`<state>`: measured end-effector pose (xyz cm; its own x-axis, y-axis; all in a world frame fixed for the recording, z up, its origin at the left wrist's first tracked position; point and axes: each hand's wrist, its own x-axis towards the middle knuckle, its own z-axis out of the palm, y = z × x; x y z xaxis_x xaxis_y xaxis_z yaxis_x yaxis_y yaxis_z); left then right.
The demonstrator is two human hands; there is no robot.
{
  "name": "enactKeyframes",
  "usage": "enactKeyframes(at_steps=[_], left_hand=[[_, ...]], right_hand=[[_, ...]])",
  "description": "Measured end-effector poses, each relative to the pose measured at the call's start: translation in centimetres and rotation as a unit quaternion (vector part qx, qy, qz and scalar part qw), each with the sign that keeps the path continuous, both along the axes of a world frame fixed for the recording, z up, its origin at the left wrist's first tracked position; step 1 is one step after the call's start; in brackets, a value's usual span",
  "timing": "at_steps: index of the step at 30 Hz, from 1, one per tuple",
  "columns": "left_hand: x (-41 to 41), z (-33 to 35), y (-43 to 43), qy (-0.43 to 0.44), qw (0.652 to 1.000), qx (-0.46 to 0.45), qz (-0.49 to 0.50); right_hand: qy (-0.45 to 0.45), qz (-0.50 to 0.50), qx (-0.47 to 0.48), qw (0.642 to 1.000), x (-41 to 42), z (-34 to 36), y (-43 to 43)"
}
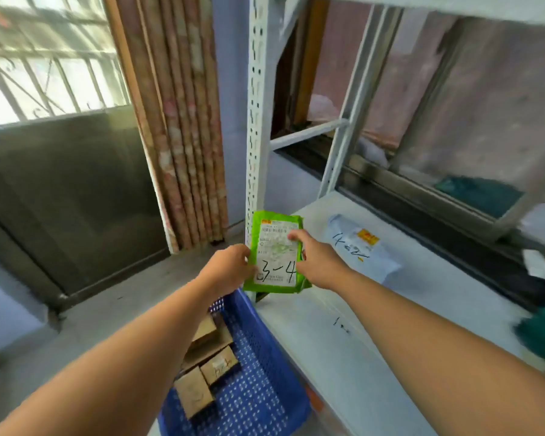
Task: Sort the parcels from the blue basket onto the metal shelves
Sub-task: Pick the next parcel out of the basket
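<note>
Holding the green parcel (276,256) marked 3-4 upright, my left hand (230,265) pinches its left edge and my right hand (315,262) curls round its right edge, thumb on the label. It hangs over the left end of the metal shelf (343,357), not yet laid down. Farther right on that shelf lies one white parcel (362,250), so I judge the sorting barely begun. Near me, the blue basket (258,372) holds several brown boxes (194,391) left to sort.
</note>
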<state>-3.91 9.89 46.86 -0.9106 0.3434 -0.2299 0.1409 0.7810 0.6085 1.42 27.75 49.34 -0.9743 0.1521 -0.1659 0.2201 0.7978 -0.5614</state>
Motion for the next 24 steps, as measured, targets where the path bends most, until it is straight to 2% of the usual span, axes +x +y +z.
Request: enactKeyframes(at_steps=[3,9,17,24], left_hand=[[3.4,3.0,3.0,0.031,0.998,-0.013,-0.051],[12.4,6.1,10.2,0.080,0.978,-0.047,-0.187],[22.7,10.9,18.8,0.178,0.942,-0.096,-0.266],[26.9,17.5,20.3,0.271,0.893,-0.145,-0.330]], right_hand=[[-0.019,0.007,0.002,1.000,3.8,2.6,2.8],[0.017,-0.073,-0.024,0.997,13.5,5.8,9.6],[0.041,-0.147,0.028,0.988,26.1,10.8,16.5],[0.077,-0.165,0.074,0.981,32.4,17.2,17.8]])
